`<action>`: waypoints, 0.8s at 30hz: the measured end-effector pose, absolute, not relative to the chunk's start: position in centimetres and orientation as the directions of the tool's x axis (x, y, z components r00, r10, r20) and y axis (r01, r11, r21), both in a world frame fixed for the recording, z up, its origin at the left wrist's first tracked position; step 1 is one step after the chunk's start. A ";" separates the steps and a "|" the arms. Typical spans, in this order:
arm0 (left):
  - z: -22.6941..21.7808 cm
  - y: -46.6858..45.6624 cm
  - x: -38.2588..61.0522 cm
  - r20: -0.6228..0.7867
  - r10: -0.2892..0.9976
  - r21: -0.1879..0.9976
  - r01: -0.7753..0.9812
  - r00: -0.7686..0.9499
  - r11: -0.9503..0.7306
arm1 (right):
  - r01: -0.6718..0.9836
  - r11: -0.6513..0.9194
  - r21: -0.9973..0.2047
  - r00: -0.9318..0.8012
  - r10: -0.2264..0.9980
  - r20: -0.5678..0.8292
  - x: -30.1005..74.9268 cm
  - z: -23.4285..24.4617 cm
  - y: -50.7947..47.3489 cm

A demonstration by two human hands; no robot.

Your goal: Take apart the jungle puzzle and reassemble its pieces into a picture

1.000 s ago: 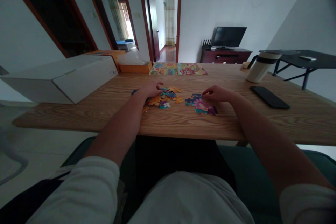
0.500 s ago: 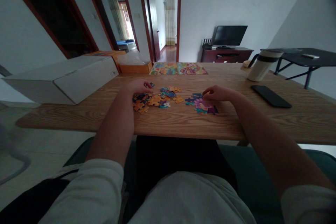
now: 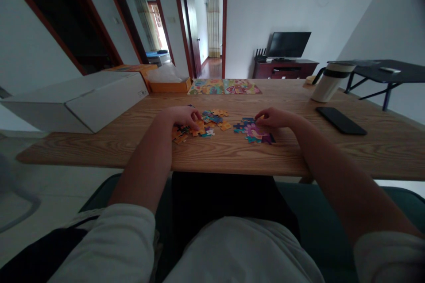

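My left hand point(image 3: 179, 117) rests curled on a loose heap of colourful jigsaw pieces point(image 3: 202, 124), its fingertips by the orange ones, and hides part of the heap. Further right, a partly joined block of jigsaw pieces point(image 3: 254, 132) shows purple and teal. My right hand point(image 3: 274, 117) sits at its upper edge, with a small orange piece point(image 3: 261, 117) seemingly pinched in the fingertips. Two picture cards point(image 3: 224, 86) lie side by side at the table's far side.
A wooden table point(image 3: 99, 150) carries everything. A large white box point(image 3: 76, 101) and an orange box point(image 3: 169, 84) stand to the left. On the right are a black phone point(image 3: 340, 120) and a white tumbler point(image 3: 328, 82). A dark side table point(image 3: 375, 68) stands beyond.
My left hand has moved right and down from the top of the heap onto the pieces, uncovering its left part. My right hand has stayed at the joined block.
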State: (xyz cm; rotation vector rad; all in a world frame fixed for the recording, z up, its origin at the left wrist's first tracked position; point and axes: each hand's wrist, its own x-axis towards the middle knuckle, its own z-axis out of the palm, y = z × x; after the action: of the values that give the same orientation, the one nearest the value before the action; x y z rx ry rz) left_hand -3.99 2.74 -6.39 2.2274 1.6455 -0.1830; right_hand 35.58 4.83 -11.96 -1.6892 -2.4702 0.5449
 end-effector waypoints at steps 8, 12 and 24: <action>-6.0 3.1 -4.9 -0.149 0.914 0.366 0.880 0.377 -0.303 | 0.878 0.327 -0.351 -0.388 0.914 -0.119 35.5 -11.7 4.6; -7.0 3.5 -4.1 0.130 0.914 0.499 0.771 0.385 -0.396 | 0.874 0.330 -0.356 -0.390 0.914 -0.110 35.4 -11.6 4.4; -10.3 5.4 0.1 0.571 0.763 0.714 0.276 0.303 -0.643 | 0.824 0.352 -0.444 -0.372 0.927 0.046 34.7 -11.7 4.4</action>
State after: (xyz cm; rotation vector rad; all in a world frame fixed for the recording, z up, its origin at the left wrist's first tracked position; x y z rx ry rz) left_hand 0.15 5.39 -10.25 2.0859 0.9220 1.3151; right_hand 34.73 4.36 -11.68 -1.5575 -2.3297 0.5083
